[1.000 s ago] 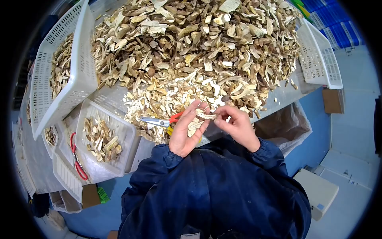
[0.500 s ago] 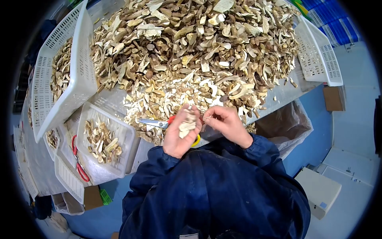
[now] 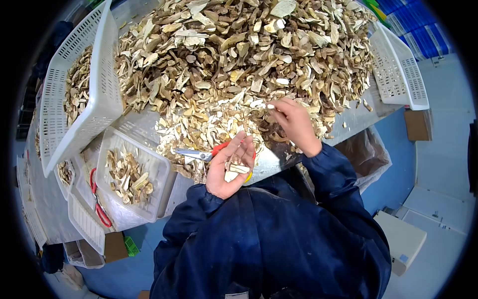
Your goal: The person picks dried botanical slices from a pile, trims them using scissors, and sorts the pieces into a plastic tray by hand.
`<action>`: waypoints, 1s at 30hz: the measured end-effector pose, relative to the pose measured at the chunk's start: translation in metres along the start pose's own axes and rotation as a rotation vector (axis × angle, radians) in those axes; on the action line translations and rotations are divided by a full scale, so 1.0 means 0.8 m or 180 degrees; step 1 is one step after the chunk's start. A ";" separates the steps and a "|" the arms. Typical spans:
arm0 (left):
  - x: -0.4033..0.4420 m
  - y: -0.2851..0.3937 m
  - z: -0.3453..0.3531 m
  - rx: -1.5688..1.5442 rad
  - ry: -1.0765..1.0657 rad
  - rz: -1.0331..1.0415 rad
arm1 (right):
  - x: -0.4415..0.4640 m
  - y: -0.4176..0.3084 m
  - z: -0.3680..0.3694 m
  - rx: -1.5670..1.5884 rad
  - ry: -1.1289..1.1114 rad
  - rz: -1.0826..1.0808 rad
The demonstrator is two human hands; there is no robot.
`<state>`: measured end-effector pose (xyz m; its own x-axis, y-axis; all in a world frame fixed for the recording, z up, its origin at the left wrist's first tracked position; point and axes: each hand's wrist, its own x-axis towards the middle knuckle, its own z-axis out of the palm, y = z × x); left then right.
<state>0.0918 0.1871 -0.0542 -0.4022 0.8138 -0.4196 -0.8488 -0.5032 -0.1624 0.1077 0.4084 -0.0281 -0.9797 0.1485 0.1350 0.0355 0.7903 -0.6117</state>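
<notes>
Palm up near the table's front edge, my left hand (image 3: 230, 169) cups a few pale dried mushroom slices (image 3: 238, 169), its fingers curled around them. My right hand (image 3: 295, 122) is over the front of the large pile of dried slices (image 3: 214, 65), thumb and forefinger pinched on a small whitish piece (image 3: 270, 106). Scissors with red and yellow handles (image 3: 196, 154) lie beside and partly behind my left hand, blades pointing left. Small pale slices (image 3: 191, 124) are spread in front of the pile.
At the left are a tilted white perforated basket (image 3: 107, 74), a shallow tray (image 3: 162, 167) holding slices, and red-handled scissors (image 3: 100, 209). Another white basket (image 3: 416, 82) stands at the right edge. Below it is a lined bin (image 3: 376, 154), with a cardboard box (image 3: 417, 124) further right.
My right hand has moved away from my left hand, forward and right over the pile. My left hand has turned its palm up with the slices in it.
</notes>
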 end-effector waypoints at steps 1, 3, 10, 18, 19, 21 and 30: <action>0.001 -0.002 0.005 0.0080 -0.0070 0.0036 | 0.002 -0.013 -0.012 0.0475 0.0056 0.0090; 0.001 -0.006 0.011 0.0240 -0.0201 0.0097 | -0.007 -0.033 -0.032 0.1461 -0.0709 0.0000; 0.006 -0.001 -0.006 -0.0076 -0.0321 -0.0034 | -0.012 0.014 0.015 -0.1635 -0.0269 0.0064; 0.010 0.004 -0.029 -0.0115 -0.0802 -0.0322 | 0.004 -0.011 -0.012 0.1125 -0.0156 0.0706; 0.005 0.000 -0.011 0.0154 -0.0545 -0.0171 | 0.001 -0.027 -0.018 0.1626 -0.0127 0.0885; 0.001 -0.002 0.000 0.0457 -0.0325 0.0020 | -0.009 -0.050 -0.029 0.1579 -0.0687 0.0359; 0.000 0.001 -0.017 0.0317 -0.0121 0.0109 | -0.008 -0.006 0.038 -0.0847 -0.0326 0.0344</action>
<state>0.0956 0.1829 -0.0669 -0.4426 0.8080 -0.3890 -0.8635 -0.5010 -0.0582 0.1076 0.3855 -0.0501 -0.9817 0.1902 -0.0074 0.1780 0.9032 -0.3907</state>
